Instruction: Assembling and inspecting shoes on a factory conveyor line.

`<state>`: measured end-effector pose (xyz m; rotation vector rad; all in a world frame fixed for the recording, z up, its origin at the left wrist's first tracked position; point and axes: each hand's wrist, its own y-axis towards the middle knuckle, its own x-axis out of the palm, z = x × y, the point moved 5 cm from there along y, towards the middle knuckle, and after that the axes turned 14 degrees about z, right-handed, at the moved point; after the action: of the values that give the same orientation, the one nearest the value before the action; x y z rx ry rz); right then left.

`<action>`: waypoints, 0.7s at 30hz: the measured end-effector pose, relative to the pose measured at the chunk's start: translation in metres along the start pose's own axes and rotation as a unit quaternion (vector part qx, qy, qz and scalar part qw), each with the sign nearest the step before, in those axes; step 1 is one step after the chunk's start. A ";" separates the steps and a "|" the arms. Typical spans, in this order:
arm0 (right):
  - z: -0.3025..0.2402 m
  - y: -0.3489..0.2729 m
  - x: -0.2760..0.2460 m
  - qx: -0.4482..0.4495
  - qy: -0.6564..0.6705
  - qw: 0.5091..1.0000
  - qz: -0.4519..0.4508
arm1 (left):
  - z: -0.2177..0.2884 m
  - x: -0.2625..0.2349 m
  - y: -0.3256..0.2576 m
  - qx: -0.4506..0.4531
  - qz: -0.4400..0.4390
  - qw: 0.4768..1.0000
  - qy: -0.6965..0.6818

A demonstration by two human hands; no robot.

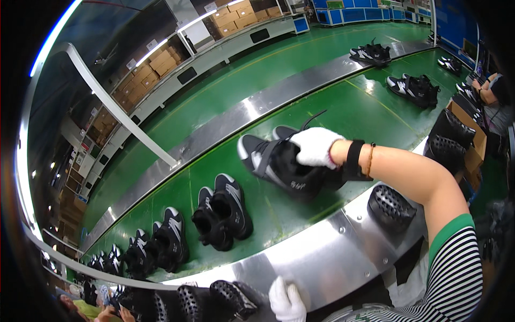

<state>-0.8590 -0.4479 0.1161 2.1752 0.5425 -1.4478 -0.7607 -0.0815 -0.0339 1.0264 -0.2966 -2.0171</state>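
Note:
My right hand (pixel 317 146), in a white glove, grips the top of a pair of black-and-white sneakers (pixel 281 163) held just above the green conveyor belt (pixel 343 115). A black lace sticks up behind the glove. My left hand (pixel 286 301), also in a white glove, rests on the steel edge (pixel 316 252) of the conveyor at the bottom and holds nothing. On the belt to the left stands another pair of black sneakers (pixel 224 211), and beyond it one more pair (pixel 167 239).
More black sneaker pairs (pixel 413 88) lie farther along the belt on the right and several at the far left. Black perforated shoe forms (pixel 390 206) hang along the steel edge. Cardboard boxes (pixel 472 142) and another person (pixel 496 94) are at right. Shelves of cartons line the far side.

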 end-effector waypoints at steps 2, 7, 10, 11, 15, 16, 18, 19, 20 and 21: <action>-0.031 -0.045 0.003 -0.002 0.053 0.999 -0.010 | -0.001 0.010 0.006 -0.005 0.017 0.999 -0.040; -0.050 -0.153 0.062 -0.017 0.127 0.983 -0.135 | 0.018 0.011 0.016 -0.087 -0.055 0.984 -0.148; -0.062 -0.203 0.037 0.014 0.221 0.930 -0.292 | -0.002 0.030 -0.002 -0.184 -0.079 0.958 -0.204; -0.053 -0.208 0.028 0.046 0.260 0.925 -0.273 | -0.001 0.028 -0.004 -0.181 -0.085 0.958 -0.206; 0.021 -0.220 -0.074 -0.051 0.161 0.973 0.155 | 0.014 -0.008 0.004 -0.058 -0.003 0.990 -0.129; 0.045 -0.225 -0.084 -0.038 0.099 0.981 0.160 | 0.022 -0.020 0.004 -0.009 0.035 0.994 -0.103; 0.086 -0.249 -0.078 -0.033 -0.041 0.989 0.138 | 0.050 -0.039 0.002 0.103 0.073 0.987 -0.097; 0.099 -0.261 -0.069 -0.027 -0.077 0.992 0.099 | 0.077 -0.043 0.003 0.189 0.063 0.973 -0.113; 0.104 -0.271 -0.059 -0.045 -0.085 0.993 0.066 | 0.098 -0.041 0.003 0.239 0.026 0.962 -0.130; 0.106 -0.280 -0.048 -0.065 -0.093 0.993 0.035 | 0.117 -0.035 0.002 0.288 -0.008 0.946 -0.148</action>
<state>-1.1126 -0.2855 0.0798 1.9162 0.4751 -1.5158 -0.8367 -0.0735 0.0618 1.0585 -1.0908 -2.1484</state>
